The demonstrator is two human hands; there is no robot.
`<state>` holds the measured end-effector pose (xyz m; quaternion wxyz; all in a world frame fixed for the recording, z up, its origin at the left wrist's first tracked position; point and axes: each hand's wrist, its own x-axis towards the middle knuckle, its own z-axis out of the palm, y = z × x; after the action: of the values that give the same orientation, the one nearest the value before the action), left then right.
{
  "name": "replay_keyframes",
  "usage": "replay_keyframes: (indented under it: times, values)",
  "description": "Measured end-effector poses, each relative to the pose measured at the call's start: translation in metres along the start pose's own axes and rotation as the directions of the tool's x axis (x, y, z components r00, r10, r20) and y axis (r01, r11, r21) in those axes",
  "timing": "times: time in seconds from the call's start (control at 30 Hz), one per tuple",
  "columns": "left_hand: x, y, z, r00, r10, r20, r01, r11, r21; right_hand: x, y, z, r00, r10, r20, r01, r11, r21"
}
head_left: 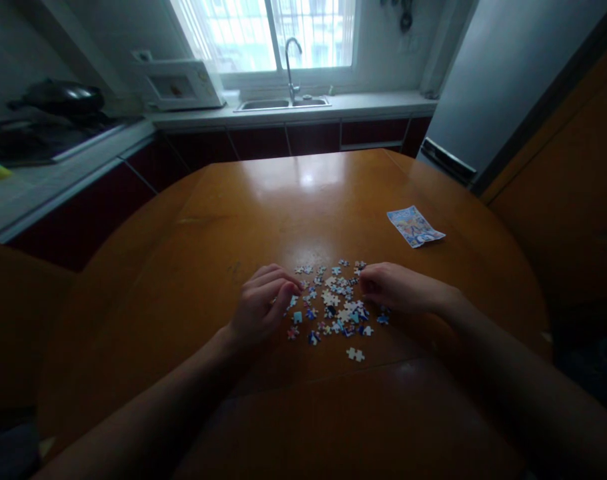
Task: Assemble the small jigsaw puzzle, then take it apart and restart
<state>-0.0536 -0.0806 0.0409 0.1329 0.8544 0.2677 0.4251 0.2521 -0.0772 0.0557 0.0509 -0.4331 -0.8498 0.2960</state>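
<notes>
Jigsaw puzzle pieces (344,313) lie loosely spread on the wooden table, some picture side up in blues, others pale side up. At the pile's left edge rests my left hand (264,300), open, its fingertips touching or nearly touching the outermost pieces. My right hand (388,287) is at the upper right edge, fingers curled in and closed. Whatever its fingertips hold, if anything, is hidden. Nearest the front lies a pale pair of pieces (355,355), side by side and perhaps joined. A creased picture sheet (415,226) lies beyond my right hand.
The orange-brown table (193,233) has a rounded outline. Behind it runs a counter with a sink (263,105), a faucet (290,67) and a white microwave (181,85). A dark pan (63,99) sits on the stove at left. A refrigerator (488,87) stands at right.
</notes>
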Motion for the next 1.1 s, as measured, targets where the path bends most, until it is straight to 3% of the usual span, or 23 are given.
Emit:
replay_keyframes:
  times: [0.17,0.27,0.37,0.53,0.7,0.9,1.1]
  values:
    - [0.001,0.008,0.001,0.998,0.044,0.034,-0.045,0.999,0.023,0.002,0.000,0.004,0.998,0.007,-0.066,-0.007,1.000,0.004]
    - [0.000,0.025,0.006,0.983,0.096,0.156,-0.107,0.992,0.060,0.001,0.001,0.004,1.000,-0.012,-0.002,0.012,0.998,0.059]
    - [-0.004,0.042,0.016,0.936,0.132,0.325,-0.154,0.987,0.042,-0.002,0.001,0.002,0.998,-0.015,0.057,0.010,0.996,0.093]
    - [-0.019,0.057,0.035,0.837,0.190,0.514,-0.234,0.972,0.023,-0.003,-0.001,-0.004,0.996,-0.005,-0.086,0.012,0.997,0.074]
    - [-0.025,0.059,0.039,0.774,0.250,0.581,-0.336,0.941,0.043,-0.001,-0.007,-0.001,0.995,-0.031,-0.094,0.035,0.998,0.048]
    - [-0.022,0.066,0.038,0.728,0.264,0.633,-0.340,0.940,-0.001,-0.002,-0.022,0.009,0.996,-0.088,-0.034,0.086,0.995,-0.047]
    - [-0.023,0.059,0.044,0.770,0.249,0.588,-0.260,0.963,-0.067,-0.001,-0.028,0.020,0.994,-0.110,-0.003,0.110,0.991,-0.076]
